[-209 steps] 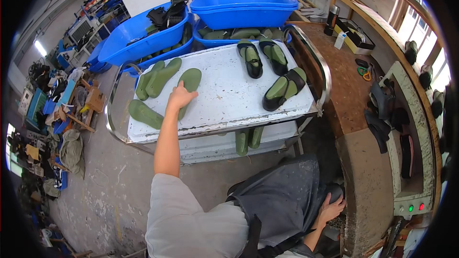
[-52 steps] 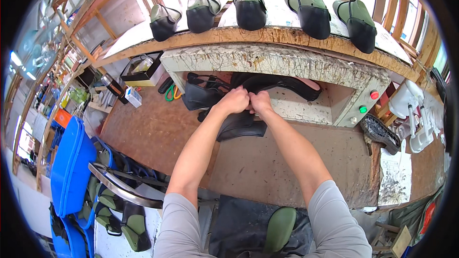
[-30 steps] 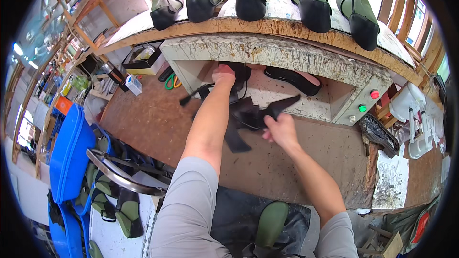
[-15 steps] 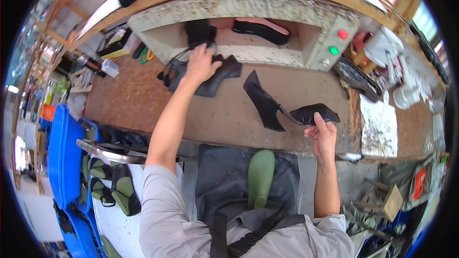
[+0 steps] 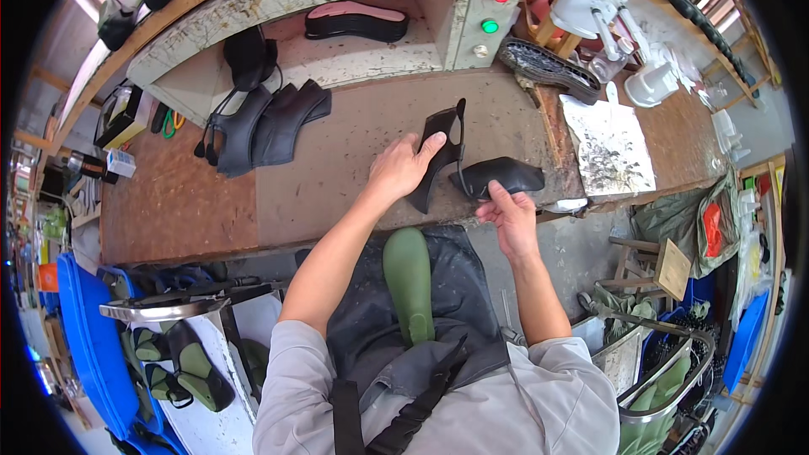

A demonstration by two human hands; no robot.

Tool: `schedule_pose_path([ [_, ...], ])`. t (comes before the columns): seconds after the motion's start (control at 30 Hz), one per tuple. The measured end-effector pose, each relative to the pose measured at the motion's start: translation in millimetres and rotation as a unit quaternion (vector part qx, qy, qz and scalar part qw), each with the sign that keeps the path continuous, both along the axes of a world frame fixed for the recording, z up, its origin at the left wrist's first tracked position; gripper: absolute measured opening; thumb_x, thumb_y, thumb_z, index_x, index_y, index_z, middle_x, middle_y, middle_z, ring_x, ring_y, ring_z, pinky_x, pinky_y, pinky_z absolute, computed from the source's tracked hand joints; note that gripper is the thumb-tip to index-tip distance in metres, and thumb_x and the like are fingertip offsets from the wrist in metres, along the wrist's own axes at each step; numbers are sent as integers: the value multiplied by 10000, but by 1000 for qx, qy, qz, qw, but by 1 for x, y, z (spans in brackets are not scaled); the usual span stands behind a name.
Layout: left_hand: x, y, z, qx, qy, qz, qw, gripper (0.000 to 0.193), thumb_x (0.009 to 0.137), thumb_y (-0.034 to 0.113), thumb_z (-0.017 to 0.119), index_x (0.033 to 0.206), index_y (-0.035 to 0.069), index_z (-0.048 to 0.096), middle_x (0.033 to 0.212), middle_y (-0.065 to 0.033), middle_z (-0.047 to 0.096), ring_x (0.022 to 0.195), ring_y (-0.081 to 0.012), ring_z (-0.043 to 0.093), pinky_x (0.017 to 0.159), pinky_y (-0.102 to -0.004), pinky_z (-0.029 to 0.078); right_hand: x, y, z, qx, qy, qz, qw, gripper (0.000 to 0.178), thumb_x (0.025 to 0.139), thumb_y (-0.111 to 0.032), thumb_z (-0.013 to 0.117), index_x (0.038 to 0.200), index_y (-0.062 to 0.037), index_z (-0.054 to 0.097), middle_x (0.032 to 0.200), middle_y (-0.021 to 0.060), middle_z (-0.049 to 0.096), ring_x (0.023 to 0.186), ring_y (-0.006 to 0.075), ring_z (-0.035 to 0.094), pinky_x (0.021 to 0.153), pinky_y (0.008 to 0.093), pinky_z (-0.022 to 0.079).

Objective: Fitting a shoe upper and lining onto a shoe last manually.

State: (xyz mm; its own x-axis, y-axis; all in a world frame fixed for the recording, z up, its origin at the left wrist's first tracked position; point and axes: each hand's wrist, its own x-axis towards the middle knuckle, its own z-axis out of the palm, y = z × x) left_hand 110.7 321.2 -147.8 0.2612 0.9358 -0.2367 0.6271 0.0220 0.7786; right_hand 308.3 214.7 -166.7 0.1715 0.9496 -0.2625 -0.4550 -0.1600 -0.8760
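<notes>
My left hand [image 5: 400,167] grips the edge of a black shoe upper piece [image 5: 440,152], its thumb lying over the top; the fingers beneath are partly hidden. My right hand [image 5: 510,215] pinches a second, rounded black upper piece [image 5: 506,173] between thumb and fingers just above the bench. A thin dark strap seems to join both pieces. Close to my lap, a green shoe last [image 5: 407,278] stands on a dark cloth [image 5: 459,265]. More flat black upper pieces [image 5: 282,126] lie on the bench to the left, apart from my hands.
Behind the brown workbench [image 5: 337,194], an open-fronted box [image 5: 434,29] with red and green buttons holds a pink-lined black sole [image 5: 358,21]. Right of it are another sole [image 5: 549,70], a stained white sheet [image 5: 608,143] and white containers [image 5: 653,84]. Green-black shoes [image 5: 198,362] sit at lower left.
My left hand has left the pile of black pieces and come right to grip the upper piece. That piece is now tilted more upright. The view has swung to the right.
</notes>
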Motion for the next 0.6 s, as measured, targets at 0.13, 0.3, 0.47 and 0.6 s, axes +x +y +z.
schedule_pose_path([
  [0.13, 29, -19, 48, 114, 86, 37, 989, 747, 807, 618, 554, 1110, -64, 585, 1089, -267, 620, 1089, -403, 571, 934, -455, 441, -7, -12, 0, -9, -45, 3, 999, 214, 899, -204, 651, 848, 2, 677, 708, 69, 666, 591, 128, 626, 531, 249, 496],
  [0.3, 20, -19, 31, 122, 160, -159, 966, 419, 859, 336, 626, 998, -55, 570, 914, -231, 668, 819, -354, 667, 746, -446, 517, -32, -38, 6, 20, -116, 13, 993, 249, 903, -224, 650, 867, 21, 685, 738, 81, 681, 603, 108, 604, 592, 243, 482],
  [0.47, -2, -63, 20, -101, -321, 55, 940, 126, 960, 92, 471, 982, -12, 537, 960, -169, 649, 850, -247, 670, 745, -353, 553, -8, -89, 27, -175, 87, 247, 949, 246, 920, -197, 619, 902, 42, 676, 788, 99, 690, 638, 145, 644, 599, 261, 526],
  [0.6, -8, -114, 23, -147, -598, 26, 787, 118, 958, 94, 473, 1003, -13, 496, 1070, -232, 602, 984, -342, 638, 862, -455, 535, 22, -109, 59, 123, 43, 183, 974, 274, 921, -185, 600, 1044, 57, 630, 785, 152, 662, 655, 215, 654, 605, 329, 543],
])
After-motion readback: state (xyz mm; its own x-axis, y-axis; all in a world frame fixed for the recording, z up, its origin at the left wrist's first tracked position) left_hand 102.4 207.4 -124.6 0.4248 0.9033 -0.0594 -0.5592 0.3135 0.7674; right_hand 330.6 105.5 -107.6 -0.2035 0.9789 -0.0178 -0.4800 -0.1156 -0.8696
